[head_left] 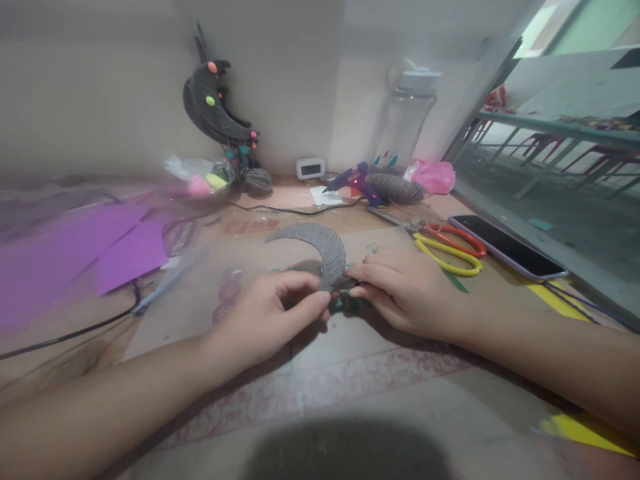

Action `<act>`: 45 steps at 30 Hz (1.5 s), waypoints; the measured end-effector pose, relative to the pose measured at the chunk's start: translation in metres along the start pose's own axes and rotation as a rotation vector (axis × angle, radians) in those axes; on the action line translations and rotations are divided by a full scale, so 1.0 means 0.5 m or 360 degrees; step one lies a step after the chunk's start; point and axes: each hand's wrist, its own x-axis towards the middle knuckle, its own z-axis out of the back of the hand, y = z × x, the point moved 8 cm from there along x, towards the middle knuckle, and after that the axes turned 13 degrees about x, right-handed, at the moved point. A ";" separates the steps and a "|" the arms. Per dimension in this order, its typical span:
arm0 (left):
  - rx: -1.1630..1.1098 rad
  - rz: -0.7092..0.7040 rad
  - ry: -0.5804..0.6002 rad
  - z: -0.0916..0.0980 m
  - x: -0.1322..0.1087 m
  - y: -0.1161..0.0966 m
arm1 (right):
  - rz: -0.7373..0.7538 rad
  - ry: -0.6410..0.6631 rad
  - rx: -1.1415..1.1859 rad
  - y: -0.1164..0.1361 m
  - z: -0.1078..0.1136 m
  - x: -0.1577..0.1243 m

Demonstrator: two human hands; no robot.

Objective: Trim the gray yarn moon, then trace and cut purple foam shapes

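A crescent wrapped in grey yarn [327, 243] is held just above the table, its bare tip pointing left. My left hand [270, 310] pinches its lower part between thumb and fingers. From the other side, my right hand [405, 287] closes its fingertips at the crescent's lower right edge. A dark grey bit shows between those fingers; whether it is loose yarn or part of the crescent I cannot tell. The crescent's lower end is partly hidden by my hands. Small dark green pieces lie beneath it.
Red-and-yellow-handled scissors [450, 250] and a phone [510, 247] lie right. Behind are a glue gun [355, 183], a grey yarn skein [397, 189], a small clock [310, 168] and a bottle [405, 120]. A dark crescent ornament [207, 110] stands back left; purple sheets [130, 250] lie left.
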 end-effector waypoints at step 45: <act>-0.0027 0.0015 0.0022 -0.006 0.012 0.001 | -0.1007 -0.0265 0.1209 -0.085 -0.023 -0.012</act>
